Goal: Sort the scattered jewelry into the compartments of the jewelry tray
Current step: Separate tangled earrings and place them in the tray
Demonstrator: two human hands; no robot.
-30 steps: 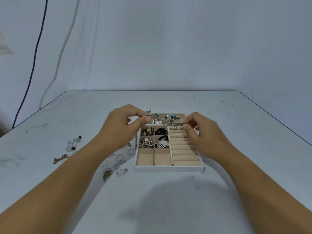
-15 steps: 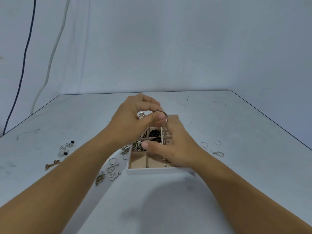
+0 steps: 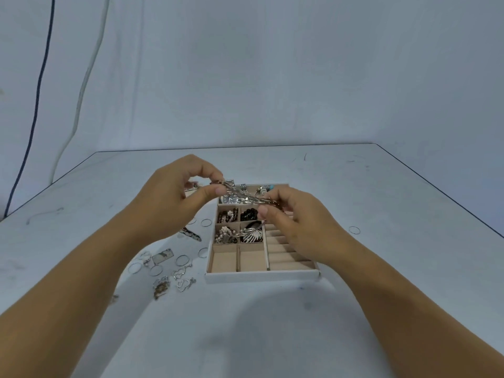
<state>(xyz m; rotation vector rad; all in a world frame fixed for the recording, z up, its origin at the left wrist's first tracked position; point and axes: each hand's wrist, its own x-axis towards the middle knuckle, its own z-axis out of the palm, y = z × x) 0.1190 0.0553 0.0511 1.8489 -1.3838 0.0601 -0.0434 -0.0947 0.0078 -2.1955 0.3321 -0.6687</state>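
A white jewelry tray (image 3: 261, 276) with beige compartments sits mid-table. Its far square cells hold beads, pearls and silver pieces; the two near cells are bare, and ring rolls fill its right side. My left hand (image 3: 177, 197) and my right hand (image 3: 297, 222) each pinch one end of a metal chain bracelet (image 3: 242, 196), stretched between them just above the tray's far cells. Loose rings and pendants (image 3: 174, 271) lie scattered on the table left of the tray.
A patterned hair clip (image 3: 191, 233) lies left of the tray under my left forearm. One thin ring (image 3: 354, 230) rests alone on the right. The grey table's edges run diagonally at both sides; two cables (image 3: 41, 77) hang on the wall at left.
Half a second ago my hands were bunched together over the tray. They have since drawn apart, and the bracelet is stretched out between them as it was one second ago.
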